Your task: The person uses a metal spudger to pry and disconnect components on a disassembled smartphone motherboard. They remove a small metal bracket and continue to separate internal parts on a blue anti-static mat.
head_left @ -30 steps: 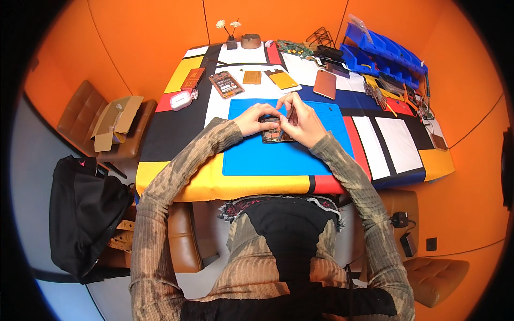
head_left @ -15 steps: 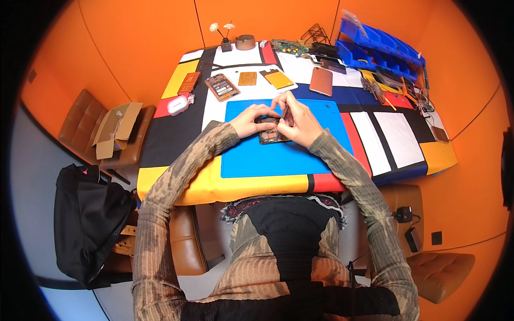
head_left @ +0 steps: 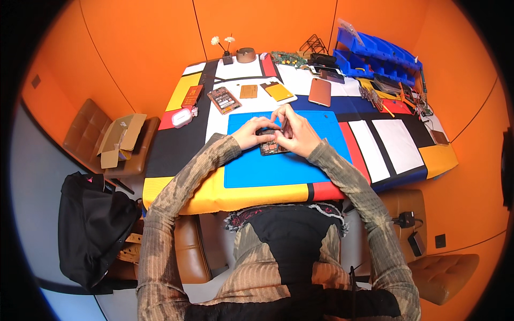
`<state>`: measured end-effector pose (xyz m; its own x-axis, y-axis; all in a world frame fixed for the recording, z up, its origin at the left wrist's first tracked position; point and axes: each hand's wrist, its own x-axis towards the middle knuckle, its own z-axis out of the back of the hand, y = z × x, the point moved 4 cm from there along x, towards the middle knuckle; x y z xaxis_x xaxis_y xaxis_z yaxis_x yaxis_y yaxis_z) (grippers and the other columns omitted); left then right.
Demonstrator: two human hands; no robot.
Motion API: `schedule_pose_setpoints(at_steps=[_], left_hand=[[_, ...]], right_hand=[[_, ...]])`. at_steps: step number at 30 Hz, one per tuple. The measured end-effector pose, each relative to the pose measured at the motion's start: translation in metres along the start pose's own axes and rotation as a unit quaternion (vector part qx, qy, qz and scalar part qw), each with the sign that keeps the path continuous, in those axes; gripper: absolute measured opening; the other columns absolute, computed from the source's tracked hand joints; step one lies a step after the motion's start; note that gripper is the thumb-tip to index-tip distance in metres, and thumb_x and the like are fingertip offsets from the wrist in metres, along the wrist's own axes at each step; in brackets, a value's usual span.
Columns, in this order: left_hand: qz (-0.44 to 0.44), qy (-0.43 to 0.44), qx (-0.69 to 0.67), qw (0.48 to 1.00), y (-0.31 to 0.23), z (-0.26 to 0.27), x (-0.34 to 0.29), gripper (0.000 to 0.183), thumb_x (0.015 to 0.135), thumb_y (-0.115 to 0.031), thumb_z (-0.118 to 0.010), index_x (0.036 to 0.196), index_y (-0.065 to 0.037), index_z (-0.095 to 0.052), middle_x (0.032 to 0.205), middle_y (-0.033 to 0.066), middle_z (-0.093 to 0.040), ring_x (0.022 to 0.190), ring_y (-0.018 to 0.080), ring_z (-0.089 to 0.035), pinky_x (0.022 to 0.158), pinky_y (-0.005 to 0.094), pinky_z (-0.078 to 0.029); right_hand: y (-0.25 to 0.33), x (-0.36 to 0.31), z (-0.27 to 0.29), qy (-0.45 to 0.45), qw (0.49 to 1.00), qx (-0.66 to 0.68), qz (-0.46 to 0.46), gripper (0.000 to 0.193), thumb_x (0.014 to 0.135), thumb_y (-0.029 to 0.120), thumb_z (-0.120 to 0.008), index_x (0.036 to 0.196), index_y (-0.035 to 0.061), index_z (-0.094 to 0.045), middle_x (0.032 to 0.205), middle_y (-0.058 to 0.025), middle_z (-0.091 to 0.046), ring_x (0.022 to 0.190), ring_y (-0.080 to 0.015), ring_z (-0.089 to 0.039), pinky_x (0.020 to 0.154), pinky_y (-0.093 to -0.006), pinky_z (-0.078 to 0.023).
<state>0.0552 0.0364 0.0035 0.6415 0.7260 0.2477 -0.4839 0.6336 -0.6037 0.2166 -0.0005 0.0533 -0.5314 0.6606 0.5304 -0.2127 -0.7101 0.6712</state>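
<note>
An opened smartphone (head_left: 272, 147) with its inner parts bare lies on the blue work mat (head_left: 267, 174). My left hand (head_left: 251, 134) curls over the phone's left and far side, thumb on its inside and fingers gripping the edge. Over the phone's right part, my right hand (head_left: 299, 135) is closed in a pinch, index finger bent high and thumb near the phone. Whatever sits between those fingertips is hidden or too small to name. The two hands almost meet above the phone.
Beyond the mat lie another opened phone (head_left: 224, 100), a yellow-backed phone (head_left: 279, 92) and a brown phone-sized panel (head_left: 319, 92). A white earbud case (head_left: 182, 118) is on the left. Screwdrivers (head_left: 370, 96) and blue parts bins (head_left: 377, 56) stand back right.
The whole view has shifted, so the table sits slightly lower in the picture. Both hands stay at the phone, with only a slight change in the right fingers.
</note>
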Motion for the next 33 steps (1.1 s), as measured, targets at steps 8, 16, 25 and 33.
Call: schedule_pose_setpoints(at_steps=[8,16,25,33], left_hand=[[0.033,0.033,0.004,0.999,-0.0035,0.0021,0.0010,0.040,0.083,-0.023,-0.066,0.121,-0.010,-0.058,0.120,0.0114,-0.053,0.115,0.0289,-0.043,0.103,0.0414,-0.032],[0.019,0.027,0.013,0.999,-0.0007,0.0010,0.0008,0.040,0.085,-0.026,-0.066,0.120,-0.009,-0.058,0.119,0.0108,-0.054,0.113,0.0273,-0.045,0.102,0.0401,-0.033],[0.025,0.022,0.020,0.999,0.0011,0.0010,0.0009,0.040,0.084,-0.023,-0.066,0.121,-0.009,-0.058,0.117,0.0107,-0.054,0.112,0.0272,-0.045,0.101,0.0392,-0.033],[0.022,0.019,0.018,0.999,-0.0020,0.0014,-0.0001,0.040,0.085,-0.027,-0.066,0.119,-0.009,-0.059,0.110,0.0107,-0.055,0.107,0.0263,-0.046,0.098,0.0387,-0.035]], right_hand=[[-0.0008,0.0011,0.0006,-0.002,1.000,-0.013,0.009,0.026,0.077,0.005,-0.058,0.093,0.0066,-0.038,0.086,-0.0065,-0.057,0.058,-0.0140,-0.054,0.054,-0.0305,-0.044],[-0.0001,0.0022,-0.0010,-0.010,1.000,-0.021,0.013,0.025,0.077,0.005,-0.058,0.092,0.0057,-0.038,0.085,-0.0066,-0.057,0.057,-0.0142,-0.054,0.053,-0.0306,-0.044],[-0.0007,0.0030,-0.0025,-0.030,0.998,-0.038,0.031,0.024,0.077,0.006,-0.058,0.094,0.0054,-0.041,0.078,-0.0058,-0.054,0.056,-0.0148,-0.052,0.053,-0.0316,-0.044],[-0.0017,0.0010,-0.0008,-0.008,1.000,-0.023,0.006,0.024,0.077,0.007,-0.059,0.093,0.0056,-0.041,0.077,-0.0064,-0.055,0.056,-0.0155,-0.055,0.053,-0.0315,-0.044]])
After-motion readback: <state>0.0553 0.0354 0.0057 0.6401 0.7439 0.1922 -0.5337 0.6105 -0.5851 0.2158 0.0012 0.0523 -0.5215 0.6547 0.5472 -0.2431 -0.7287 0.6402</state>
